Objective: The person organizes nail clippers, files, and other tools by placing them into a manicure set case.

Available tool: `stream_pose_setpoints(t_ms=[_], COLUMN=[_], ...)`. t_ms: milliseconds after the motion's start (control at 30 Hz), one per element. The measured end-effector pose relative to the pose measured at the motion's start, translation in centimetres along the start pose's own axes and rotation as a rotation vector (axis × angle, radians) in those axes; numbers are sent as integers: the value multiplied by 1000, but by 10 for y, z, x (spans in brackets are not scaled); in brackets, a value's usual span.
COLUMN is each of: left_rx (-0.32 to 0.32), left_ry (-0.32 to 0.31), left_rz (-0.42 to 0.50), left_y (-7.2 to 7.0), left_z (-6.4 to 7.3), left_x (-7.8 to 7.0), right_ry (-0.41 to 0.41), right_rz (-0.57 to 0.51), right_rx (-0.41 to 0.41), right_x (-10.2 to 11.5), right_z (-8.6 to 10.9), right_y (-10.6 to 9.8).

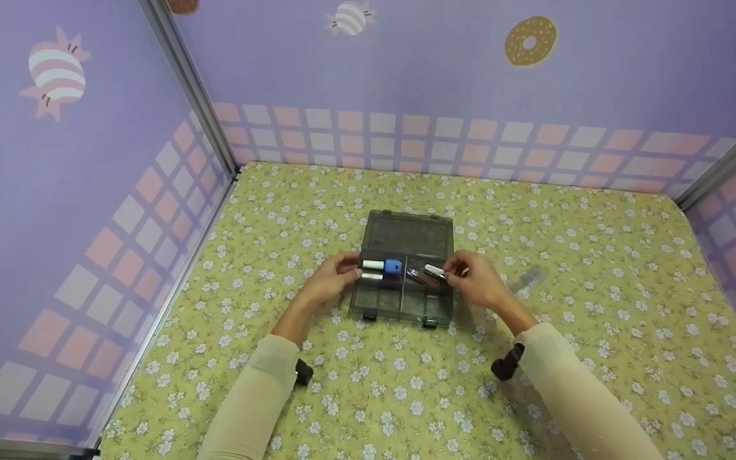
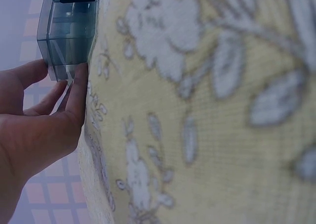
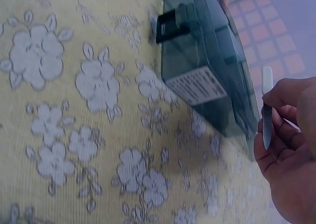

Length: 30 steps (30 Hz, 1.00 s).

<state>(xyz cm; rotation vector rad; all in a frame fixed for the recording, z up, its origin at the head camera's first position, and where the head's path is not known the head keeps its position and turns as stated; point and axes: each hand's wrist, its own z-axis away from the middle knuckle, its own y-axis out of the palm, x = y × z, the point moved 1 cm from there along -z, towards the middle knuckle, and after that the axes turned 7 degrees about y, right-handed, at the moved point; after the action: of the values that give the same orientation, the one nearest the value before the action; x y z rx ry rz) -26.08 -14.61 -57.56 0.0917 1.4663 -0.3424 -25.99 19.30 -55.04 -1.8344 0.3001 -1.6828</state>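
An open, dark translucent compartment box [image 1: 381,301] stands on the cloth with its lid [image 1: 409,235] tipped back. My left hand [image 1: 331,280] grips its left side, thumb and fingertips on the wall [image 2: 71,28]. My right hand [image 1: 475,280] is over the box's right edge and pinches a small nail file [image 3: 267,127], with a white handle and a grey textured metal blade. Inside the upper left section lie white pieces [image 1: 373,264] beside a blue block [image 1: 393,266]. Thin reddish-purple items [image 1: 424,277] lie in the section nearest my right hand.
A flowered yellow cloth [image 1: 400,396] covers the table. To the right of the box lies a clear, elongated thing [image 1: 528,279]. Purple walls [image 1: 406,70] with a checked border rise at the back and sides. A printed label [image 3: 197,86] is on the box's side.
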Motion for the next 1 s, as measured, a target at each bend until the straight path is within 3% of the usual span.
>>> stream_pose_setpoints(t_ms=[333,567,1000], left_rx=[1,3,-21], left_ry=[-17,-1,-22], left_rz=[59,-10,122], left_y=[0,0,3], left_z=[-1,-1,-4], left_x=[2,-1,3], right_ry=[-94,-176,-197], right_rz=[47,71,51], right_rx=[65,77,94], right_x=[20,33,54], right_z=[3,2,-4], right_y=[23,36,70])
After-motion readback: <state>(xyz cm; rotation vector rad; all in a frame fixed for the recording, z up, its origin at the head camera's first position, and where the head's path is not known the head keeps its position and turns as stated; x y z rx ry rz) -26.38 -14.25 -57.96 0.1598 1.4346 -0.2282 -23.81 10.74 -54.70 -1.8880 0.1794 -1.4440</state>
